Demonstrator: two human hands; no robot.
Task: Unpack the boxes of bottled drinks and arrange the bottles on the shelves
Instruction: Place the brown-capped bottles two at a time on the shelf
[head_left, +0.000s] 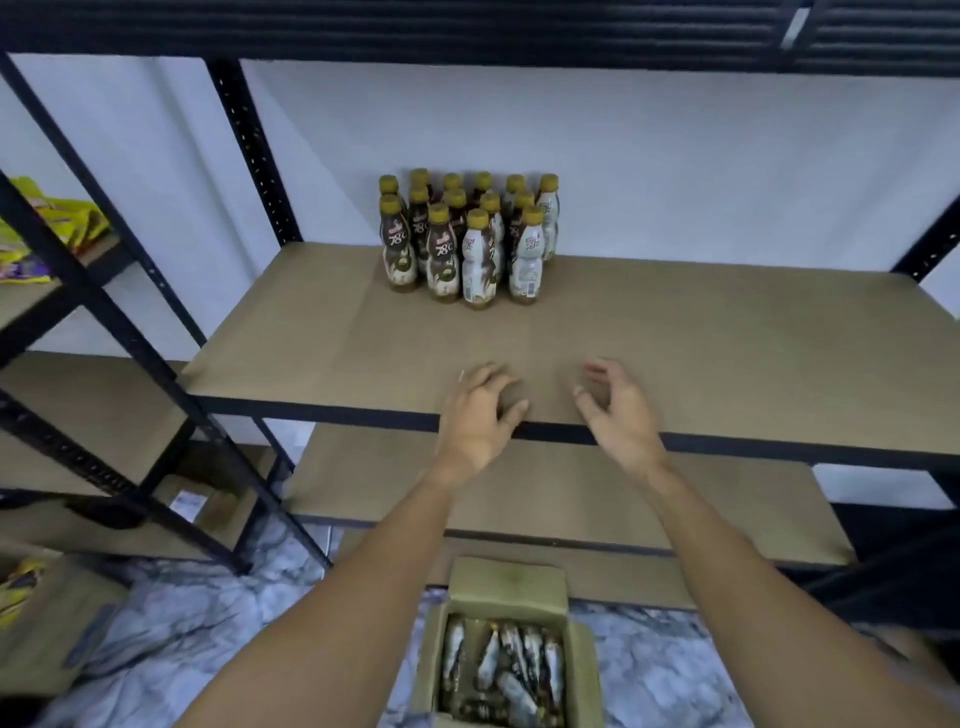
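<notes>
Our left hand (480, 410) and right hand (615, 408) hang empty with fingers loosely curled over the shelf (727, 364) front edge. The bottles (467, 239) stand clustered at the shelf's back, likely leaving room in front; more lie in the box (501, 670) below the shelf.

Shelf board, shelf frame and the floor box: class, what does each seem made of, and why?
Shelf board: probably matte fibreboard, flat brown, no grain. Shelf frame: likely black-painted metal, rows of punched holes. Box: cardboard, tan folded flaps.
</notes>
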